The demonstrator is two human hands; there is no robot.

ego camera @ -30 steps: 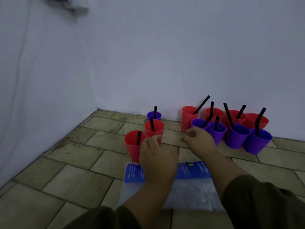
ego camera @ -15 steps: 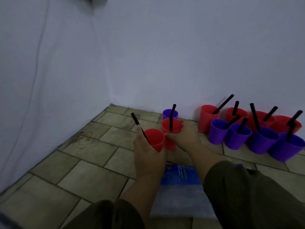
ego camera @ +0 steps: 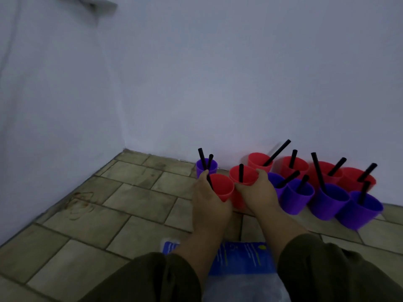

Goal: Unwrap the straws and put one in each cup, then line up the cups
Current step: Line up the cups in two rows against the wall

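Now lining-up step: left hand (ego camera: 208, 201) grasps red plastic cup with black straw (ego camera: 222, 187); right hand (ego camera: 259, 194) grasps second red plastic cup (ego camera: 244, 176), just beside at 3 o'clock. Likely next: set both against purple-and-red cup cluster (ego camera: 298, 198), further toward 3 o'clock.

From my feed I can read nothing here. The only print I can find sits on the blue header card (ego camera: 242, 258) of the clear plastic bag (ego camera: 244, 288) lying on the tiled floor (ego camera: 130, 203) at the bottom of the head view: several short rows of pale lettering and a small yellow mark near its upper right corner, all too blurred and small for me to make out a single word, brand or number
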